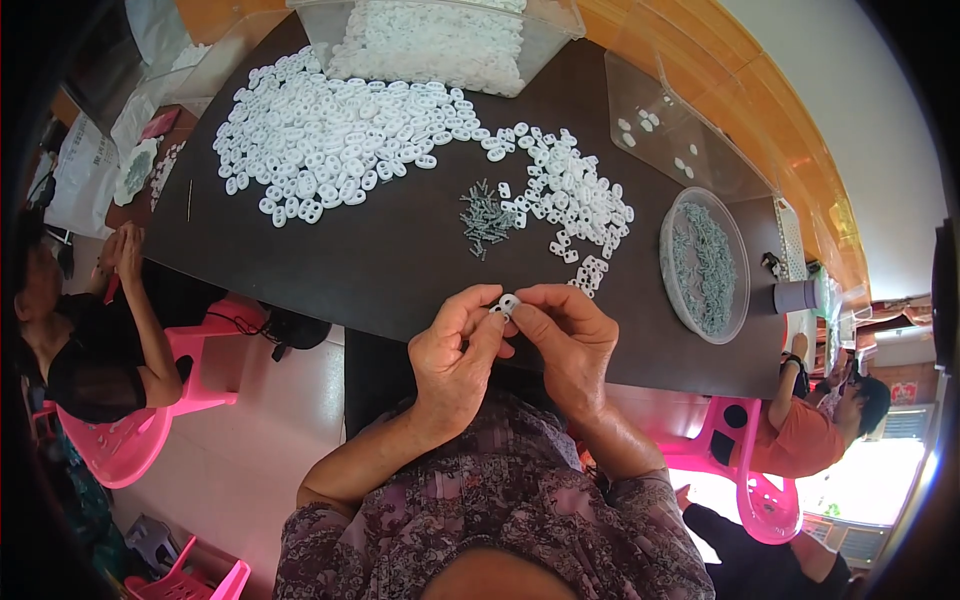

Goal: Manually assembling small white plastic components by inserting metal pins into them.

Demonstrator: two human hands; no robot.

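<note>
My left hand (452,355) and my right hand (572,350) meet at the table's near edge. Between their fingertips they pinch a small white plastic piece with dark holes (507,303); the fingers cover part of it. Just beyond lies a small heap of grey screws (487,217). To its right spreads a pile of small white plastic pieces (575,190). A much larger pile of white oval two-hole pieces (340,130) covers the far left of the dark table (310,260).
A clear bin of white parts (430,45) stands at the back. On the right are a round tub of screws (707,265), a clear tray with a few white pieces (680,130) and a grey cup (795,296). People sit at left and right; pink chairs (130,440) stand beside the table.
</note>
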